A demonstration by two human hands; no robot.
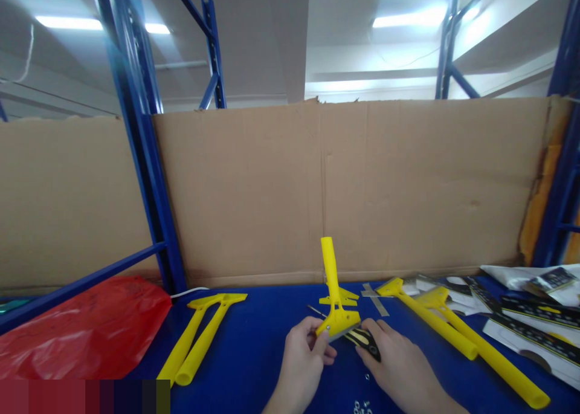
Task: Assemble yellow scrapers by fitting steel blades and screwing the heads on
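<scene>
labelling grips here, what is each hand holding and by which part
The left hand holds a yellow scraper by its head, handle pointing up. The right hand holds a black-and-yellow tool, apparently a screwdriver, by its handle.

Plain yellow colours the held scraper, the left pair and the right pair, while the held tool is black with a pale yellow panel. The desk is solid blue, with silvery nuts at its near edge and greyish tape towards its far edge. The left edge has a red bag, the right edge black, white and yellow packets, and the far edge plain brown cardboard and blue posts.
</scene>
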